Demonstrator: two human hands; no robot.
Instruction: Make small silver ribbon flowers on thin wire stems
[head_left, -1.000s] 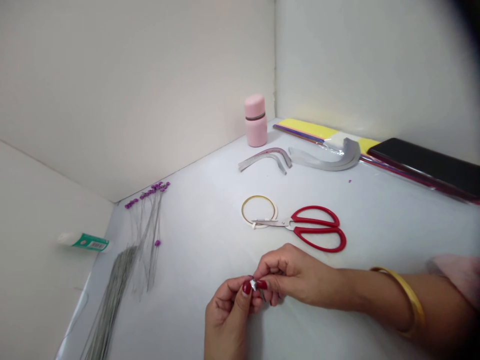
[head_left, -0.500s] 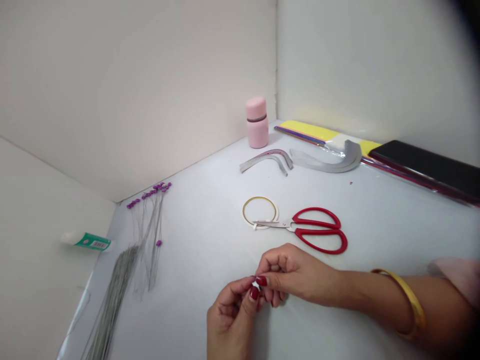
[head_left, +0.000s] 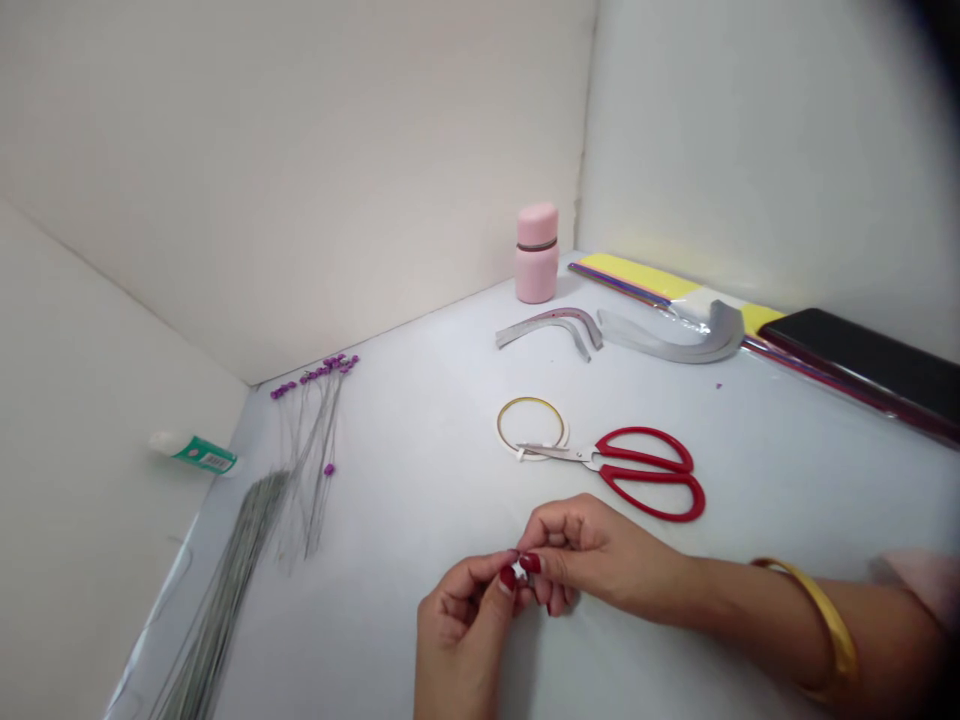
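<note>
A small white star-shaped piece (head_left: pixel 519 571), apparently paper, is pinched between both hands; the fingertips hide much of it. My left hand (head_left: pixel 469 625) grips its near left side with thumb and forefinger. From the right, my right hand (head_left: pixel 592 548) closes thumb and forefinger on it, the other fingers curled below. Just beyond the hands lie scissors with red handles (head_left: pixel 652 482), their blades resting across a roll of narrow white tape (head_left: pixel 501 433). Pale paper strips (head_left: pixel 551 322) lie curved farther back.
Thin wires with purple tips (head_left: pixel 328 365) lie at the left, beside a bundle of grey-green wires (head_left: pixel 225 590). A green-and-white tube (head_left: pixel 204 455) is at the left edge. Farther back stand a pink flask (head_left: pixel 537 255), a yellow pack (head_left: pixel 637 275) and a black phone-like slab (head_left: pixel 862 360).
The view has shifted slightly, so the table items appear farther right. Both hands keep pinching the white piece, and a little more of it shows between the fingertips.
</note>
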